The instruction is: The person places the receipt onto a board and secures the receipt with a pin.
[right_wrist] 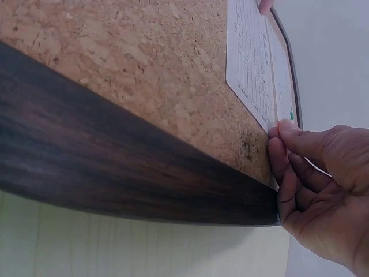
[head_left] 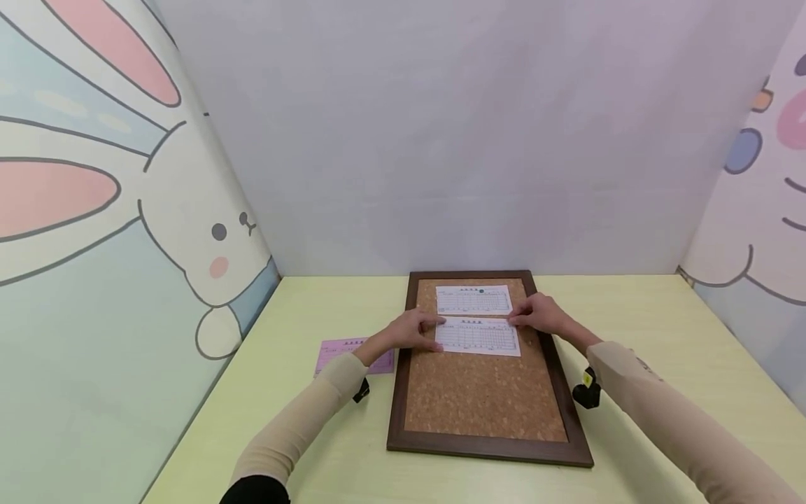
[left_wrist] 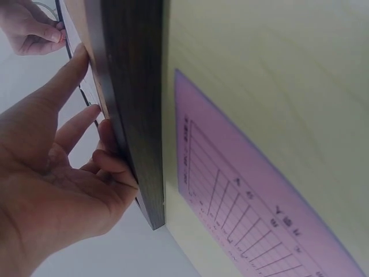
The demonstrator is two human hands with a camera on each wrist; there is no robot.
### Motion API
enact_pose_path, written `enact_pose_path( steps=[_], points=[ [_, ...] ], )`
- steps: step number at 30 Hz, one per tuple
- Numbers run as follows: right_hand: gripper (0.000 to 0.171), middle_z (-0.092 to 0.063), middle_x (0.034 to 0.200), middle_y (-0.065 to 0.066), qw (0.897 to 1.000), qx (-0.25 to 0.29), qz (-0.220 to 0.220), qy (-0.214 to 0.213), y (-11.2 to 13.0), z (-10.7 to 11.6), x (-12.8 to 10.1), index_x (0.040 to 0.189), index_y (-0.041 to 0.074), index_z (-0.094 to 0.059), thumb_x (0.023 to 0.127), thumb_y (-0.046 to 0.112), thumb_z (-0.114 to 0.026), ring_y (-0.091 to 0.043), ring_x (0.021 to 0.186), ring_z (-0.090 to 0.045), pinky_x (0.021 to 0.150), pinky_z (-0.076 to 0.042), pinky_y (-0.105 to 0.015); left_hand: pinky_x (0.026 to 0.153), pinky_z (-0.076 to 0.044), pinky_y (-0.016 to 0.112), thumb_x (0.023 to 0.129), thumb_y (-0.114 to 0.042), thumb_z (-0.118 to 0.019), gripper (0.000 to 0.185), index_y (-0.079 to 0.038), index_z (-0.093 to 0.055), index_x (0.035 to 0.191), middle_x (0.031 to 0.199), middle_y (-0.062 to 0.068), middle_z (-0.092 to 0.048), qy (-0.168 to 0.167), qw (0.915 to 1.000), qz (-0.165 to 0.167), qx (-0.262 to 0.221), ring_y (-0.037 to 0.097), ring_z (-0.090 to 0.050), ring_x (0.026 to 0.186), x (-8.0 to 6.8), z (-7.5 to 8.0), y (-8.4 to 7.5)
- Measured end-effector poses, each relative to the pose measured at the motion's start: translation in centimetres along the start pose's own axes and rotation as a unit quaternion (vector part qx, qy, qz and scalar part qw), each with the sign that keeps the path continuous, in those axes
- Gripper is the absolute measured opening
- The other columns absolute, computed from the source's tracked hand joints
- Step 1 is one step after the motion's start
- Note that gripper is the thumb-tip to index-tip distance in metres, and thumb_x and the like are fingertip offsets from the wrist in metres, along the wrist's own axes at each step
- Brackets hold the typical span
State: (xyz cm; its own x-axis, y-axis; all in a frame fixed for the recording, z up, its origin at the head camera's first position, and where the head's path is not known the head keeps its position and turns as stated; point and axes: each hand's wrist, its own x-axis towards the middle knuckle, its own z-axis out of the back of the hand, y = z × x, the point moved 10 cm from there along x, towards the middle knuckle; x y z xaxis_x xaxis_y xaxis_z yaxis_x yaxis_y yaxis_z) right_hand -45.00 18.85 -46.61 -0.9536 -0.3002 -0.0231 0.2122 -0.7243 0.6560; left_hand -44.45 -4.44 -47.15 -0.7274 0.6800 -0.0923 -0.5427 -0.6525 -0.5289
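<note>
**A:** So where was the lower sheet (head_left: 477, 337) when we looked? We had it lying flat on the cork board (head_left: 485, 399), just below the upper sheet (head_left: 474, 299), up toward the desk's (head_left: 636, 308) far edge, roughly mid-width.

**B:** Yep. Our left hand (head_left: 412, 329) rested on its left end, fingers fairly straight and a bit spread, touching the paper over the board's dark frame. Our right hand (head_left: 541, 313) was at the right end, fingers bunched together at the paper's top corner; we couldn't tell if it was a real pinch.

**A:** We figured it was light, floppy, easy to crease, and likely to slide on the cork.

**B:** Agreed, so holding it by the two short ends made sense to us. A pink sheet (head_left: 352, 352) lay on the desk left of the board.
</note>
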Motion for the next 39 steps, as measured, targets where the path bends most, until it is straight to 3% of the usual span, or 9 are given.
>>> enact_pose_path(
  steps=[9,17,24,39],
  points=[
    [0.018,-0.067,0.075,0.001,1.0,0.012,-0.024,0.011,-0.51,-0.59,0.23,0.095,-0.001,-0.078,0.095,0.015,-0.072,-0.012,0.068,-0.048,0.061,-0.038,-0.026,0.065,-0.032,0.022,0.086,-0.03,-0.084,0.066,-0.007,-0.059,0.143,0.086,0.003,-0.054,-0.001,1.0,-0.006,0.002,0.012,-0.039,0.077,0.01,-0.09,-0.12],
    [0.018,-0.068,0.079,-0.003,0.998,0.01,-0.059,0.024,-0.71,-0.64,0.23,0.096,-0.002,-0.077,0.096,0.016,-0.072,-0.015,0.07,-0.05,0.063,-0.04,-0.028,0.069,-0.033,0.024,0.087,-0.031,-0.083,0.066,-0.009,-0.058,0.145,0.092,0.006,-0.055,0.001,1.0,-0.002,0.008,0.013,-0.04,0.081,-0.1,-0.29,-0.19],
    [0.015,-0.071,0.081,-0.01,0.998,0.009,-0.058,0.011,-0.13,-0.63,0.49,0.094,-0.004,-0.074,0.094,0.011,-0.073,-0.014,0.068,-0.056,0.061,-0.046,-0.026,0.071,-0.035,0.025,0.087,-0.032,-0.083,0.066,-0.011,-0.058,0.145,0.1,0.007,-0.058,-0.003,0.9999,0.009,0.013,0.014,-0.042,0.084,-0.28,-0.19,0.03],
    [0.014,-0.069,0.072,-0.006,0.998,0.004,-0.06,-0.006,-0.01,-0.32,0.43,0.086,-0.002,-0.074,0.093,0.01,-0.074,-0.011,0.064,-0.051,0.06,-0.041,-0.027,0.071,-0.036,0.024,0.087,-0.031,-0.083,0.066,-0.01,-0.058,0.144,0.103,0.008,-0.057,-0.007,0.9999,0.011,0.01,0.014,-0.041,0.085,-0.46,-0.12,0.13]
  ],
)
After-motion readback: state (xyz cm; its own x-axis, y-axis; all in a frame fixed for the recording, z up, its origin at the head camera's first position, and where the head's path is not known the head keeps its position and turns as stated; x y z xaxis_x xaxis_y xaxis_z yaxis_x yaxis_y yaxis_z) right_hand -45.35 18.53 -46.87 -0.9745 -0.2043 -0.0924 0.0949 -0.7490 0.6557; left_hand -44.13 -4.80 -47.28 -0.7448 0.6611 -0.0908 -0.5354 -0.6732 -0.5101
